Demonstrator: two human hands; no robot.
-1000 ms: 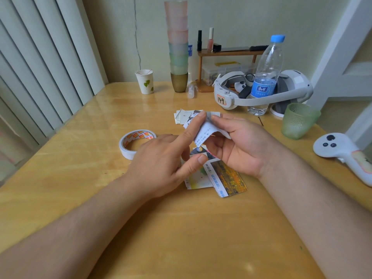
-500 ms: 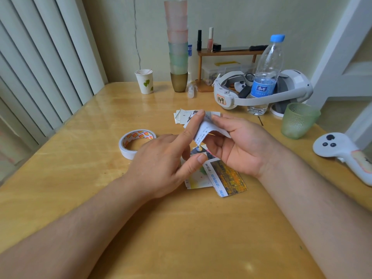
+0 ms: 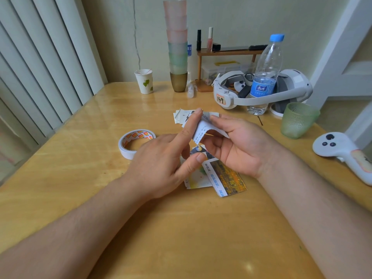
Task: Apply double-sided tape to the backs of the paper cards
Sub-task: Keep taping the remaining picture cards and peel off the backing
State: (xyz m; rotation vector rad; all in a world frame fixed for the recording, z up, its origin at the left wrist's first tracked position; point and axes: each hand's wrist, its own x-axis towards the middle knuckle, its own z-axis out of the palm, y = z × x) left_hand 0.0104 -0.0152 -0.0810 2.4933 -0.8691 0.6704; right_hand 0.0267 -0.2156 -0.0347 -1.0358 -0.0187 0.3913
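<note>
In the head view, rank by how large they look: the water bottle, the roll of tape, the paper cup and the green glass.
1. water bottle, clearly the largest.
2. roll of tape and green glass look about alike; the tape lies partly behind the left hand, so I won't rank them.
3. paper cup, smallest, though it stands farthest back.

The wooden surface (image 3: 80,178) carries a tape roll (image 3: 135,142), printed cards (image 3: 223,178) and more cards (image 3: 181,115) farther back. A paper cup (image 3: 144,81), stacked cups (image 3: 177,47), bottle (image 3: 263,73), headset (image 3: 261,91), green glass (image 3: 298,119) and controller (image 3: 342,152) also stand there.
</note>
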